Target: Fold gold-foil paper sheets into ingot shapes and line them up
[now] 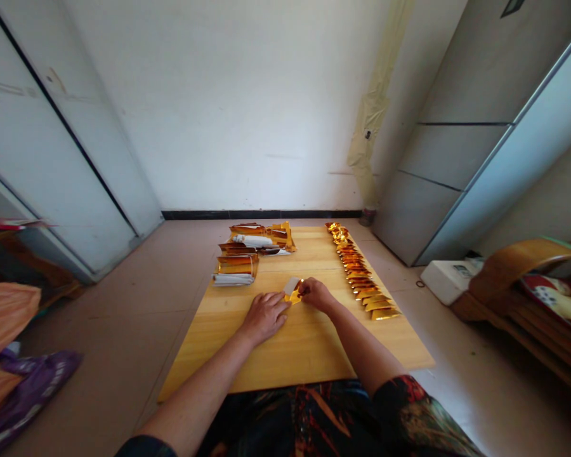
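A small piece of gold foil paper [294,293] with a pale grey side showing lies between my hands on the wooden table. My left hand [265,317] rests flat, fingers stretched out, its fingertips at the left edge of the foil. My right hand [316,296] has its fingers closed in a pinch on the foil's right side; the fingertips are partly hidden. To the right runs a long row of folded gold foil pieces [361,279], overlapping one another. Stacks of gold foil sheets [238,263] lie at the back left, some with white sides up.
The wooden table [285,355] stands close to my lap, near a white wall [247,114]. A grey fridge [438,139] and a white box [443,281] are to the right, beside wooden furniture [514,298]. Orange and purple bags [33,387] lie at the left.
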Demonstrator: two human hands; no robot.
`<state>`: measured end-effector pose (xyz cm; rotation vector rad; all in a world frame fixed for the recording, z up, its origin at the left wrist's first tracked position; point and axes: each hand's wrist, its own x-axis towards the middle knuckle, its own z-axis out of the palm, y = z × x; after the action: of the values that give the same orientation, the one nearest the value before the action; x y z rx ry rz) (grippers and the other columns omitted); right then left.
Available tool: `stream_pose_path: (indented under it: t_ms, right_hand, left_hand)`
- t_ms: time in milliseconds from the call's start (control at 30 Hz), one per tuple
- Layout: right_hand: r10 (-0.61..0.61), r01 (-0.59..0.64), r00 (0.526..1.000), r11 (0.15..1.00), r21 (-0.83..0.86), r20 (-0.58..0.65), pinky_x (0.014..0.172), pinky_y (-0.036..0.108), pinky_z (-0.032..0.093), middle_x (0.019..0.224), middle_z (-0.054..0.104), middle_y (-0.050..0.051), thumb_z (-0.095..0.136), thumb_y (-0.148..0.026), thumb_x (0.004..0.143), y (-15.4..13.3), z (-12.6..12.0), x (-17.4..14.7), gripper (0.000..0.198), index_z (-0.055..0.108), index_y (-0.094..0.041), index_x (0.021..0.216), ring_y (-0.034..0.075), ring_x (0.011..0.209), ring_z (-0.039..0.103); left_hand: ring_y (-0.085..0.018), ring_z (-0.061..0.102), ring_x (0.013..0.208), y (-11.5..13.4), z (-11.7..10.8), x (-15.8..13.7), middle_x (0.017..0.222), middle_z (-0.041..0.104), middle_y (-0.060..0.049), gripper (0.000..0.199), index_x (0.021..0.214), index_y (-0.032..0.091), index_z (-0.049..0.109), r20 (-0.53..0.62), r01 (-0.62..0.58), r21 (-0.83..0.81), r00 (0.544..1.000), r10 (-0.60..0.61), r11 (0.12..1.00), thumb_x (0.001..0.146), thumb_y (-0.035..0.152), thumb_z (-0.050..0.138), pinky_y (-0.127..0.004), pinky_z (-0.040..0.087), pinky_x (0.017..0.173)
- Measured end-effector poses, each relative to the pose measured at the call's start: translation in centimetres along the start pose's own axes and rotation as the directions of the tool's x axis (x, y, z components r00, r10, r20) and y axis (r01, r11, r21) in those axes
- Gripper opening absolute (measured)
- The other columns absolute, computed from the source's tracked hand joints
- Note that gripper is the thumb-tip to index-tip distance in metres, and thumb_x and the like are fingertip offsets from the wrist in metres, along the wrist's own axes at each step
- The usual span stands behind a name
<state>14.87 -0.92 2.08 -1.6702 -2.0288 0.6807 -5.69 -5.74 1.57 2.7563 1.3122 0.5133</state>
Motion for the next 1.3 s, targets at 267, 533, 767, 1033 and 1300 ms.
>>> stream_pose_path:
  t_ms: [267, 533, 767, 1033, 1300]
  right_hand:
    - [0.073, -0.085, 0.995, 0.98, -0.178, -0.073, 0.067, 0.022, 0.039, 0.089, 0.065, 0.001, 0.064, -0.024, 0.069, -1.7, 0.6, -0.2, 0.01, 0.066, -0.02, 0.078, 0.015, 0.083, 0.058]
    - [0.166, -0.188, 0.979, 0.96, -0.208, -0.121, 0.068, 0.023, 0.037, 0.091, 0.064, 0.003, 0.063, -0.02, 0.067, -2.7, 1.1, -0.2, 0.016, 0.066, -0.02, 0.083, 0.015, 0.084, 0.057]
    - [-0.112, 0.097, 0.993, 0.948, -0.305, -0.035, 0.082, 0.024, 0.037, 0.108, 0.063, 0.003, 0.053, -0.013, 0.078, -0.9, 0.2, -0.8, 0.022, 0.067, -0.022, 0.092, 0.016, 0.098, 0.053]
    - [-0.146, 0.158, 0.987, 0.847, -0.508, 0.065, 0.077, 0.03, 0.036, 0.1, 0.064, 0.005, 0.048, -0.028, 0.086, -3.1, -1.2, -4.3, 0.021, 0.066, -0.025, 0.095, 0.021, 0.098, 0.051]
    - [-0.296, 0.335, 0.942, 0.855, -0.396, 0.158, 0.073, 0.027, 0.037, 0.092, 0.069, 0.004, 0.049, -0.02, 0.086, -3.8, -0.5, -5.4, 0.02, 0.069, -0.024, 0.091, 0.017, 0.087, 0.057]
  left_hand:
    - [-0.024, 0.05, 0.116, 0.3, -0.2, 0.1, 0.128, 0.056, -0.005, 0.034, 0.116, 0.031, 0.059, 0.0, 0.012, -0.004, 1.0, -0.012, 1.0, 0.082, 0.026, 0.055, -0.044, 0.038, 0.096]
    - [-0.024, 0.049, 0.117, 0.5, -0.3, 0.1, 0.128, 0.057, -0.004, 0.031, 0.113, 0.03, 0.06, 0.001, 0.035, -0.01, 0.999, -0.035, 0.999, 0.082, 0.028, 0.057, -0.044, 0.037, 0.097]
    - [-0.023, 0.055, 0.104, 1.8, -0.4, 1.5, 0.11, 0.066, -0.003, 0.011, 0.089, 0.026, 0.067, -0.058, 0.15, 0.008, 0.987, -0.149, 0.989, 0.082, 0.031, 0.059, -0.047, 0.034, 0.093]
    - [-0.02, 0.057, 0.098, 0.5, -0.2, 2.4, 0.098, 0.069, -0.001, 0.016, 0.083, 0.023, 0.064, -0.125, 0.142, 0.002, 0.982, -0.14, 0.99, 0.084, 0.015, 0.05, -0.048, 0.026, 0.098]
    - [-0.021, 0.057, 0.092, -0.8, -1.1, 2.4, 0.082, 0.068, -0.004, 0.017, 0.076, 0.02, 0.063, -0.058, 0.081, 0.107, 0.996, -0.075, 0.991, 0.084, 0.012, 0.049, -0.04, 0.035, 0.085]
